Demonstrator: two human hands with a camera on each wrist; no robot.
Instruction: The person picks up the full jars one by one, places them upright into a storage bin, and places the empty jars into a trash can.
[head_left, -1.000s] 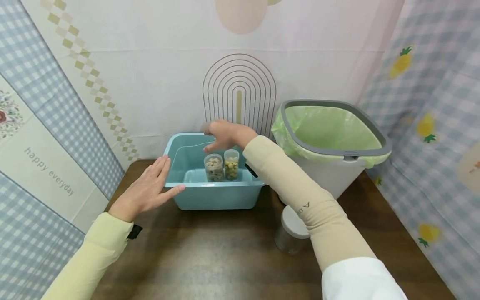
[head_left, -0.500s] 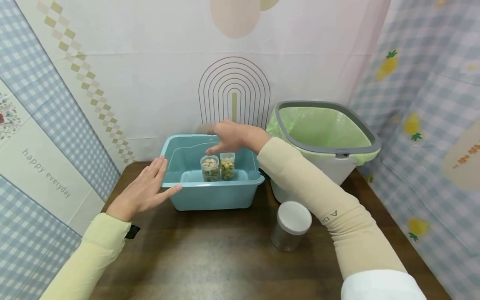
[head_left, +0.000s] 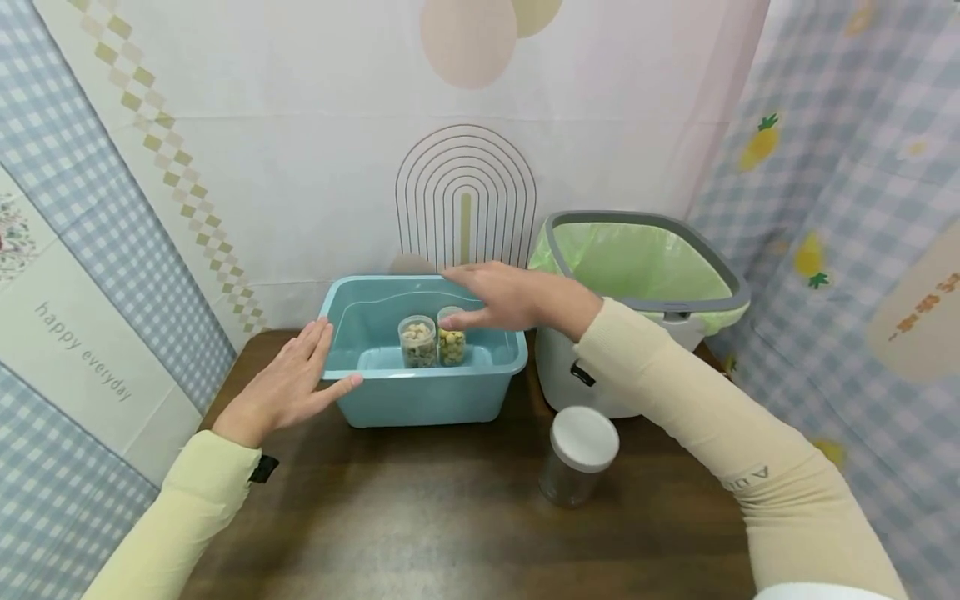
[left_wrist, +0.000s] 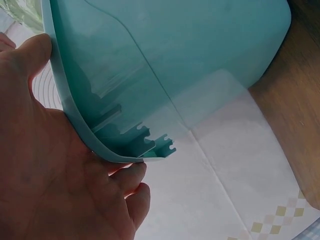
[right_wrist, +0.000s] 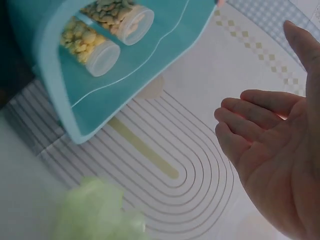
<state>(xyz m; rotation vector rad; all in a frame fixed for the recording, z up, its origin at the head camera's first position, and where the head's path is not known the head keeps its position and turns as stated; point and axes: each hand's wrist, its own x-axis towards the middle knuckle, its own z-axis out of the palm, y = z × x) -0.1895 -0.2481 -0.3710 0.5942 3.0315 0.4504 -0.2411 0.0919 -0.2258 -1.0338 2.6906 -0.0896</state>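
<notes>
left hand (head_left: 288, 383): straight-fingered at teal plastic basin (head_left: 423, 401) rim; right hand (head_left: 517, 296): empty, fingers extended above basin; tan-filled canister (head_left: 417, 342), yellow-filled canister (head_left: 452, 348): upright inside; low thumb sweep could topple latter

Comprises left hand (left_wrist: 60, 145), touching teal basin (left_wrist: 170, 50) at rim; white cloth (left_wrist: 200, 185) with checkered trim; brown wood-grain surface (left_wrist: 292, 105), partial.
</notes>
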